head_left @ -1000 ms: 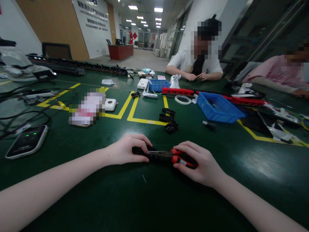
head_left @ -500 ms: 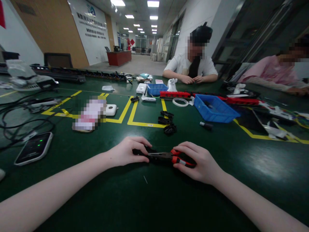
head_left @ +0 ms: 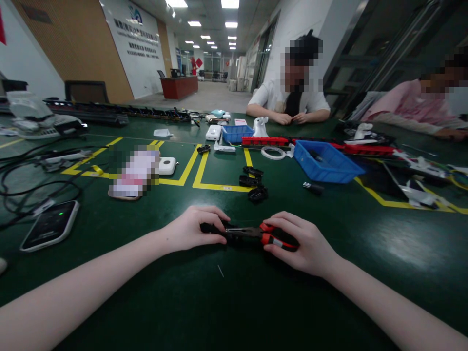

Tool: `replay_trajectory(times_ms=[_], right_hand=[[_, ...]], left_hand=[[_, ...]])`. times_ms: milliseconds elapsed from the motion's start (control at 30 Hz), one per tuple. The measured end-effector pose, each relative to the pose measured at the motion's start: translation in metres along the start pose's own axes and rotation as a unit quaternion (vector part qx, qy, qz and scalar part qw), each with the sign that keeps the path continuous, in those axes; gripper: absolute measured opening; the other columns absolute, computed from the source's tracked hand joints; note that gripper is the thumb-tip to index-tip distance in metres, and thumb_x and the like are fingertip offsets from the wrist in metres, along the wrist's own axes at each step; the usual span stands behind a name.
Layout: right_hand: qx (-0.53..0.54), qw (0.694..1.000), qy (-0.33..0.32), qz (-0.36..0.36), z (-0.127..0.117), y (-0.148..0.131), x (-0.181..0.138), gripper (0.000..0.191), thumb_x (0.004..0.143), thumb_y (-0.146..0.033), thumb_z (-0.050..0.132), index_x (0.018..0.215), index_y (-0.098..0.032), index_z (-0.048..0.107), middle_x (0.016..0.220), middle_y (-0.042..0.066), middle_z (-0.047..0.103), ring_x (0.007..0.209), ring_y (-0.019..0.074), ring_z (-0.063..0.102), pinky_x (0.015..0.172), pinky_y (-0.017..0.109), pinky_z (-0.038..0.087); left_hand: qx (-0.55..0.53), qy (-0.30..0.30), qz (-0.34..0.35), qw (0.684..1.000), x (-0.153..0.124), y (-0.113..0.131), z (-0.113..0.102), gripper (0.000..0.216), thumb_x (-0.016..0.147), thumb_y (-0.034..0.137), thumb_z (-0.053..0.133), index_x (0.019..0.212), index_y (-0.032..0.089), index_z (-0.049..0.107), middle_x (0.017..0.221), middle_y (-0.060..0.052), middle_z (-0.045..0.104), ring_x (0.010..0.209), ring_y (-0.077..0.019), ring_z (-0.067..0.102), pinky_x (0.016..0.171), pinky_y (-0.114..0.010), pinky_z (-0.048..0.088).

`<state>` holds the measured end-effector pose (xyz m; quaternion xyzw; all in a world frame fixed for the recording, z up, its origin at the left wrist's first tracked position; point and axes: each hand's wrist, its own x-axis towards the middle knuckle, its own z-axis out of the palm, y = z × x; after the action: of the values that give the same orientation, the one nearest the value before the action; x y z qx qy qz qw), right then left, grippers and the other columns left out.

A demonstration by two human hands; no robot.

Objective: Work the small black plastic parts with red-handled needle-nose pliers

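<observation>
My right hand (head_left: 305,241) is closed around the red and black handles of a pair of pliers (head_left: 268,237), whose dark jaws point left. Fingers and thumb of my left hand (head_left: 199,226) pinch a small black part (head_left: 209,228) at the tips of the jaws. Most of that part is hidden by my fingers, so its exact kind does not show. A thin pale sliver (head_left: 220,271) lies on the green table (head_left: 164,302) nearer to me. Beyond the pliers sits a group of several small black parts (head_left: 252,184).
A blue bin (head_left: 325,163) holding dark pieces stands at the right, with a short black cylinder (head_left: 313,188) before it. Left are a phone (head_left: 135,175), a white device (head_left: 167,166), a black-screened device (head_left: 51,225) and cables (head_left: 40,183). Two people sit across.
The view has shifted very slightly. Both hands keep their grips, and the pliers stay in nearly the same place against the black part.
</observation>
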<state>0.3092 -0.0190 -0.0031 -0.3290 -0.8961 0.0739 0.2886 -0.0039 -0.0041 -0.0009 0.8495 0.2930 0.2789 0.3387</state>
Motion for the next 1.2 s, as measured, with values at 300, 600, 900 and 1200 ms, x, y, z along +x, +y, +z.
replay_trajectory(times_ms=[300,600,900,1200], right_hand=[[0.001,1.000,0.000,0.002,-0.0005,0.0003,-0.0007,0.035,0.088,-0.041,0.068,0.116,-0.021,0.065,0.106,0.009,0.071,0.089,0.0205,0.070,0.075,0.032,0.059],[0.001,1.000,0.001,-0.001,-0.0001,0.0039,-0.0017,0.036,0.086,-0.038,0.071,0.117,-0.022,0.065,0.106,0.009,0.071,0.090,0.0204,0.070,0.077,0.031,0.059],[0.004,1.000,-0.002,0.000,0.0006,0.0037,-0.0019,0.037,0.086,-0.040,0.070,0.118,-0.022,0.065,0.107,0.009,0.071,0.090,0.0206,0.070,0.077,0.032,0.059],[-0.004,1.000,-0.013,0.002,0.0008,0.0024,-0.0008,0.035,0.087,-0.040,0.069,0.117,-0.022,0.065,0.107,0.010,0.071,0.090,0.0214,0.070,0.075,0.033,0.060]], left_hand=[[0.011,0.000,0.022,1.000,-0.0010,-0.0021,0.0005,0.013,0.087,0.024,0.077,0.097,0.017,0.075,0.120,-0.008,0.072,0.107,-0.0200,0.070,0.094,-0.035,0.057],[0.021,-0.002,0.025,0.999,-0.0012,-0.0013,-0.0004,0.013,0.086,0.023,0.077,0.096,0.016,0.072,0.121,-0.008,0.071,0.109,-0.0199,0.069,0.092,-0.033,0.057],[0.030,-0.014,0.031,0.999,-0.0013,-0.0020,0.0003,0.007,0.087,0.020,0.075,0.092,0.015,0.075,0.124,-0.010,0.071,0.111,-0.0216,0.070,0.096,-0.036,0.058],[0.042,-0.031,0.032,0.998,-0.0010,-0.0014,0.0005,0.008,0.090,0.021,0.073,0.095,0.017,0.076,0.126,-0.010,0.069,0.112,-0.0223,0.069,0.097,-0.037,0.058]])
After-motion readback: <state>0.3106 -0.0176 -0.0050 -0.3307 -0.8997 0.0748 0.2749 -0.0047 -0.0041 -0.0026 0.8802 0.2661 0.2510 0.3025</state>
